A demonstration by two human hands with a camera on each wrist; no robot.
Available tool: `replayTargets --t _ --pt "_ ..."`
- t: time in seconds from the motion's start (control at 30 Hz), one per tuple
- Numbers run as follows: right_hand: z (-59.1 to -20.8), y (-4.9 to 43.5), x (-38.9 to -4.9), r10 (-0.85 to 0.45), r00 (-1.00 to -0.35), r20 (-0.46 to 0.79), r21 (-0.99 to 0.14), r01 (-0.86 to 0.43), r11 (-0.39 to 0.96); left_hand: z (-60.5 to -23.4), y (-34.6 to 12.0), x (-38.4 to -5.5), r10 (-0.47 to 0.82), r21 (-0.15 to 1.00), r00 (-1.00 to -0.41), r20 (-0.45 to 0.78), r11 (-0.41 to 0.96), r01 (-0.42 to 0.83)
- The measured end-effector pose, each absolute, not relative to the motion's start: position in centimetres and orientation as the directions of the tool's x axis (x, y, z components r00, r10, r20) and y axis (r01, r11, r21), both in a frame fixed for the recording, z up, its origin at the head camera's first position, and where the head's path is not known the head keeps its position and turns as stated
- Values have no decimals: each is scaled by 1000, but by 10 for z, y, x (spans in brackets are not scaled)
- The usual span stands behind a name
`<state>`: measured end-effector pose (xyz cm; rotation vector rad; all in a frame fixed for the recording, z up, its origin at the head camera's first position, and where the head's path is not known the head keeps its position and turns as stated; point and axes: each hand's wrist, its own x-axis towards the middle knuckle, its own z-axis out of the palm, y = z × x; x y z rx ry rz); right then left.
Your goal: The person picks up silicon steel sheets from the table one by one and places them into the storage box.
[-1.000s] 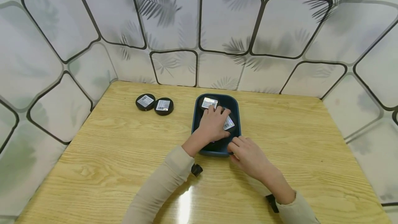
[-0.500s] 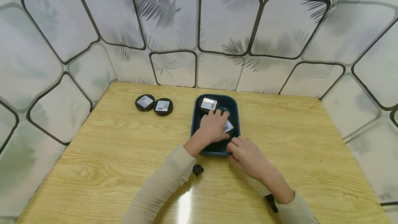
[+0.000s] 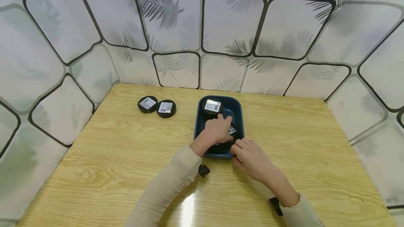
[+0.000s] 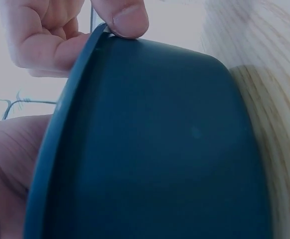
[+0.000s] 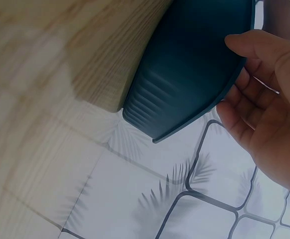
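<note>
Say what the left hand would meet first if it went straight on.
Probably the blue bin, at its far right side, where the left hand points in the head view; its height is unclear, so it might pass above.

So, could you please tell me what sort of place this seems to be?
Likely a tabletop work booth: leaf-patterned walls stand round the back and sides of a wooden table, which bears a dark blue bin and labelled black discs.

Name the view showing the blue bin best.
Head view: it alone shows inside the blue bin, plus most of its rim. Left wrist: outer wall and rim; right wrist: partly ridged outside and rim.
</note>
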<state>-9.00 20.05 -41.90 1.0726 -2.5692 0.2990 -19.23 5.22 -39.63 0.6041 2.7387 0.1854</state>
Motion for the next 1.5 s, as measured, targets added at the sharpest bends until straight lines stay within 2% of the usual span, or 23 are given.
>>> replayTargets --t 0.27,0.83,1.1,1.37,1.5 --pt "-418 200 -90 -645 -665 376 -57 -711 701 -395 52 -194 417 214 -847 -330 907 364" --pt "-419 199 -90 -645 -673 362 -57 -707 705 -398 47 -196 448 242 -832 -326 891 385" --pt "-418 198 -90 -649 -667 366 -56 -712 700 -395 37 -193 470 286 -826 -310 875 391" --pt "-419 198 -90 -642 -673 367 -60 -706 705 -389 16 -186 551 372 -777 -304 820 435" --pt "-417 198 -89 -640 -680 358 -72 -703 707 -388 3 -181 559 398 -779 -282 808 436"
